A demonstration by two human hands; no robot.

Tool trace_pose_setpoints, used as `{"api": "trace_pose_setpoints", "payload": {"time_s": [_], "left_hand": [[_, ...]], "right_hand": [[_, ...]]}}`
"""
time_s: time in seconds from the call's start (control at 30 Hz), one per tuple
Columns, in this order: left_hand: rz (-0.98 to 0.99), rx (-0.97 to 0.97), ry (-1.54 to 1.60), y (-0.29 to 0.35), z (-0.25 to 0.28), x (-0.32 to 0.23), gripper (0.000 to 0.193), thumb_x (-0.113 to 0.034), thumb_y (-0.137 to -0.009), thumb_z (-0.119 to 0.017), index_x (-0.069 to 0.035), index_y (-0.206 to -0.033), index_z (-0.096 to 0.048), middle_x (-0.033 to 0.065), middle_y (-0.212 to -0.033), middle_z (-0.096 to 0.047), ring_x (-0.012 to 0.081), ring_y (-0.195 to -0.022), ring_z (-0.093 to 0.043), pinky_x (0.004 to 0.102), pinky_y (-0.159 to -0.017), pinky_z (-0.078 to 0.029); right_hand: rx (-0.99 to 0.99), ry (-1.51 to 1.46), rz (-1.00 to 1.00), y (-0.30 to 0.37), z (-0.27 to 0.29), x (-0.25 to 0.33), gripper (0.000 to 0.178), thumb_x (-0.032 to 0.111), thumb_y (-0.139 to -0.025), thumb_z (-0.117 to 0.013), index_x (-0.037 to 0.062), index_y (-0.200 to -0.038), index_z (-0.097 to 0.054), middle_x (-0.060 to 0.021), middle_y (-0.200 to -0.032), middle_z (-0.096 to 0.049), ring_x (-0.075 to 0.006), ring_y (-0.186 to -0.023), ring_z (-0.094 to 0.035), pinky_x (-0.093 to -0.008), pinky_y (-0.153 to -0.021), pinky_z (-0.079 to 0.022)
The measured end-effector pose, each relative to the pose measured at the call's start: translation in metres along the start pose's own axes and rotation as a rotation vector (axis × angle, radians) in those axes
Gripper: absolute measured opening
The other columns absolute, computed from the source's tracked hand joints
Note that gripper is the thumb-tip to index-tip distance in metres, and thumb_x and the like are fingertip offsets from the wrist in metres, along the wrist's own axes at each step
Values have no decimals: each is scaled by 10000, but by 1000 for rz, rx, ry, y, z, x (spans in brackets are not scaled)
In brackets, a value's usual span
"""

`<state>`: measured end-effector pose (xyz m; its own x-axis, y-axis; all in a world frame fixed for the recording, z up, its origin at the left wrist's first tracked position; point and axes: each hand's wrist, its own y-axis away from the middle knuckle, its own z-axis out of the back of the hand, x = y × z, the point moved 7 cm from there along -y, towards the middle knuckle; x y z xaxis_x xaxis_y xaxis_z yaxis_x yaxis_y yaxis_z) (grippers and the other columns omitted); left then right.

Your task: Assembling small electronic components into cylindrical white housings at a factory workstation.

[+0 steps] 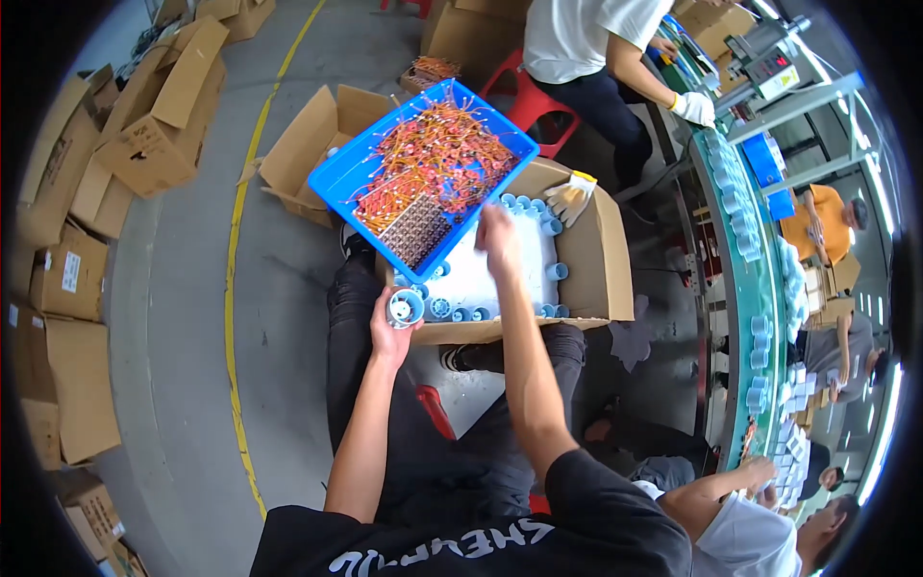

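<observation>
My left hand is wrapped round a light-blue plastic cup, its open end up and white parts showing inside. Over the open cardboard box is my right hand, fingers curled together beside the rim of a blue plastic bin. Whatever those fingers hold, if anything, is hidden. Heaped in the bin are small parts with orange and red wires. A tray of small round metallic parts lies at the bin's near end. Inside the box, similar blue cups line the edges of a white sheet.
White work gloves hang over the box's far right corner. A conveyor carrying blue cups runs along the right, with people working beside it. Cardboard boxes stand stacked at the left. A red stool is behind the bin.
</observation>
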<state>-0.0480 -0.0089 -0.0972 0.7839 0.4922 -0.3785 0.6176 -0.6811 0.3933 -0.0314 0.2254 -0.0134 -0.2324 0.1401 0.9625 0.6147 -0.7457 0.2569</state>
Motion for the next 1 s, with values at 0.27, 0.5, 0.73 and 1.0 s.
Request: {"api": "trace_pose_setpoints", "payload": {"time_s": [0.27, 0.5, 0.73, 1.0], "left_hand": [[78, 70, 50, -4, -17, 14, 400, -390, -973, -425, -55, -1098, -605, 85, -966, -650, 211, -843, -592, 327, -645, -444], [111, 189, 69, 33, -65, 17, 445, -392, -969, -431, -10, -1144, -579, 138, -1079, -623, 265, -954, -594, 356, -746, -471], [97, 229, 28, 89, -109, -2, 451, -375, -970, -412, -12, -1201, -547, 147, -1118, -612, 275, -960, -588, 379, -750, -474], [139, 364, -87, 117, -141, -15, 490, -425, -905, -444, -42, -1201, -517, 158, -1157, -567, 269, -942, -576, 368, -708, -469]], "right_hand": [[-79, -215, -328, 193, 74, -130, 468, 66, -855, -662, -19, -1212, -372, -76, -917, -585, -146, -727, -556, -260, -628, -467], [-14, -265, -270, 284, 89, -121, 353, -17, -903, -566, -23, -1227, -427, -131, -1022, -611, -172, -800, -618, -286, -729, -516], [6, -222, 85, 302, 70, 26, 228, -31, -914, -557, -45, -1141, -555, -144, -1001, -626, -173, -748, -643, -289, -694, -534], [97, 465, 663, 300, 55, 127, 209, -24, -801, -686, -14, -1005, -642, -137, -914, -618, -231, -728, -626, -306, -649, -503]]}}
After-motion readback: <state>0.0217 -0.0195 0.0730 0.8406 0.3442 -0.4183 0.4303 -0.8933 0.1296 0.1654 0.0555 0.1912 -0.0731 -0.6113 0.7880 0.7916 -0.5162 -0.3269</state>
